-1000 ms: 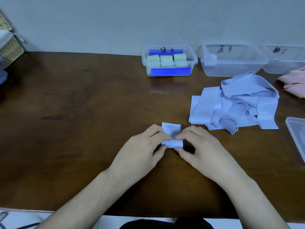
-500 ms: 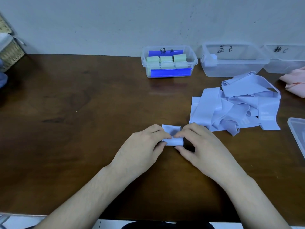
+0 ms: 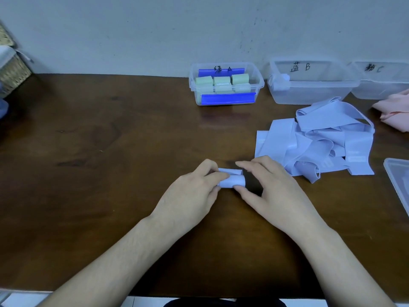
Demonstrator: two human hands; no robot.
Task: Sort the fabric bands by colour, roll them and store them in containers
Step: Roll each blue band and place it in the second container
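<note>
Roll of blue band [image 3: 232,181] lies on the bench [image 3: 110,173], long axis left-right, pinched at its ends by left hand [image 3: 192,193] and right hand [image 3: 272,191] — container B [image 3: 309,85] far right, right hand nearer.

The table [image 3: 110,173] is dark brown wood with a faint sheen. The containers [image 3: 309,89] are clear, smooth plastic. The loose bands [image 3: 321,138] are matt pale blue cloth, the basket [image 3: 13,74] rough woven wicker, and the wall [image 3: 132,29] matt, scuffed paint.
</note>
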